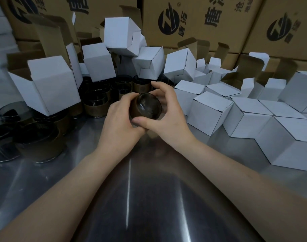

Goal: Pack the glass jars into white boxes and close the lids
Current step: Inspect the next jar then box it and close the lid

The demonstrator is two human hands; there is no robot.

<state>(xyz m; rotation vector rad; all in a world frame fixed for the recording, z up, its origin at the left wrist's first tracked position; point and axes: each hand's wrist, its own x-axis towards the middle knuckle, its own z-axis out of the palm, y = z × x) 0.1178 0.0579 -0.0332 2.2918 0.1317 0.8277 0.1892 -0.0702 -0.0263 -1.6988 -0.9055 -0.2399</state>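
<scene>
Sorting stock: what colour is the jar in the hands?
Jar: dark smoky glass, brown band; head view.

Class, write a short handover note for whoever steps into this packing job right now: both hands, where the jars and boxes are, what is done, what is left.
The left hand and right hand together grip one glass jar, tipped on its side above the metal table.
Unpacked jars stand at left; open white boxes are piled behind them.
Done: closed white boxes sit at right, contents unseen.
Left: box the held jar, close its lid, then the rest.
</scene>
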